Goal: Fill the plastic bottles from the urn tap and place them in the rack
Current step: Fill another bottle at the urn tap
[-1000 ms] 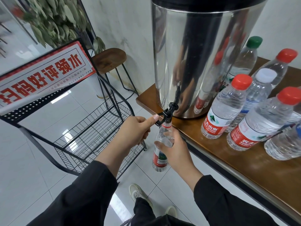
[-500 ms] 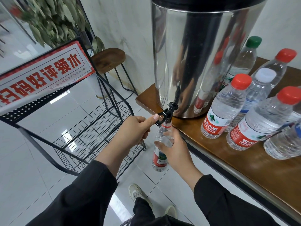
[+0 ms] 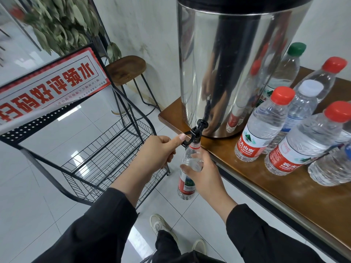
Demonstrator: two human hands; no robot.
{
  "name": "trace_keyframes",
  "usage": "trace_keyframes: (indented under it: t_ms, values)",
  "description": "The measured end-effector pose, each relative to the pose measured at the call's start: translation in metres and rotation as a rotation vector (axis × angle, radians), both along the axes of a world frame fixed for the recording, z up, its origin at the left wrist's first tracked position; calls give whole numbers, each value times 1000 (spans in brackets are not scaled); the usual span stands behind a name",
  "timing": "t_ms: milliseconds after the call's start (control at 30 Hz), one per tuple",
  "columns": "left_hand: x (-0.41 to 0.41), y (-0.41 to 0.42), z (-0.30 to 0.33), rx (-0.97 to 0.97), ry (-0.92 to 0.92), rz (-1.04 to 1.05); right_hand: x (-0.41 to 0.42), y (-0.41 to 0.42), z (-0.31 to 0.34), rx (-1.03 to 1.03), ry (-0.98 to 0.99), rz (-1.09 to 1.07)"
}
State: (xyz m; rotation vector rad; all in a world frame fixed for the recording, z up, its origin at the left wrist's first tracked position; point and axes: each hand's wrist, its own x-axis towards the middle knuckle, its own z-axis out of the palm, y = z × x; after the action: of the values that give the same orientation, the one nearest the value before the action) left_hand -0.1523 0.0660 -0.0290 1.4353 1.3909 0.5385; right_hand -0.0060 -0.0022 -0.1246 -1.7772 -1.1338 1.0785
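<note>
Both hands work at the urn (image 3: 228,69): left hand (image 3: 157,152) presses the tap (image 3: 191,134), right hand (image 3: 201,173) clamps one bottle (image 3: 187,179) beneath. Six capped bottles (image 3: 262,126) crowd the desk (image 3: 284,186) right, one cut off; the rack (image 3: 106,158) stands left

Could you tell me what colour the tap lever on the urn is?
Black, seen in the head view: the tap lever.

Uncapped bottle (image 3: 188,173) (red-labelled) under tap (image 3: 193,134)

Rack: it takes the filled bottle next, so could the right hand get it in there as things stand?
Probably yes. The rack is open-topped and its shelf looks bare, but the left hand on the tap sits between it and the right hand holding the bottle.
</note>
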Motion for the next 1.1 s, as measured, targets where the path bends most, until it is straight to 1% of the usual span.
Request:
trace_keyframes:
  t_ms: [1100]
  values:
    - [1,-2,0,5,0,5,3,1,-2,10,-20,21]
